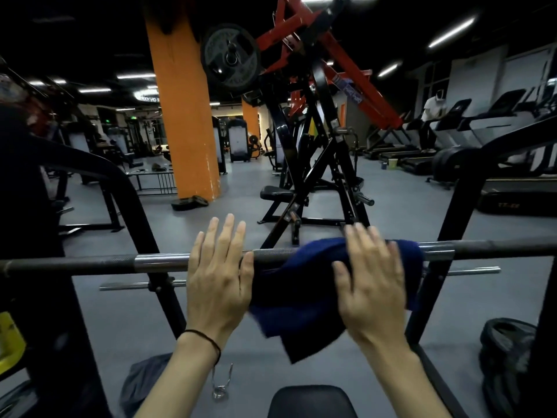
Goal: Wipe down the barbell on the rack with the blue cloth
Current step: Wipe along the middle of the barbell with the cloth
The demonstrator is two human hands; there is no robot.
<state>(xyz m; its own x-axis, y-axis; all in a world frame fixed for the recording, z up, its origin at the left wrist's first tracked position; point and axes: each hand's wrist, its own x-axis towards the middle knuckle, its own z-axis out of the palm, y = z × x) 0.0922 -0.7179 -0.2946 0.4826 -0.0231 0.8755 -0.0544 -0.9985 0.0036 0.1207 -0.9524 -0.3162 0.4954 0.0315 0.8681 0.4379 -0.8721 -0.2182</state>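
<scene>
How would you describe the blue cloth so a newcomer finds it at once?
Find the long barbell crossing the lower frame on the black rack. Right of its middle, the blue cloth hangs draped over the bar, between the left hand and under the right hand. It is the only soft, dark blue thing among black and steel equipment.

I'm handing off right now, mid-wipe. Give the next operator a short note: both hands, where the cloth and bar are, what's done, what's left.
Left hand: open, fingers straight, lying over the barbell just left of the cloth.
Right hand: open, flat on the blue cloth; it is motion-blurred.
The cloth is draped over the bar's middle, hanging down toward you. The bar sits across the rack.
Done: cloth is on the bar. How much has been wiped cannot be told.
Left: run the cloth along the bar to both ends.
</scene>
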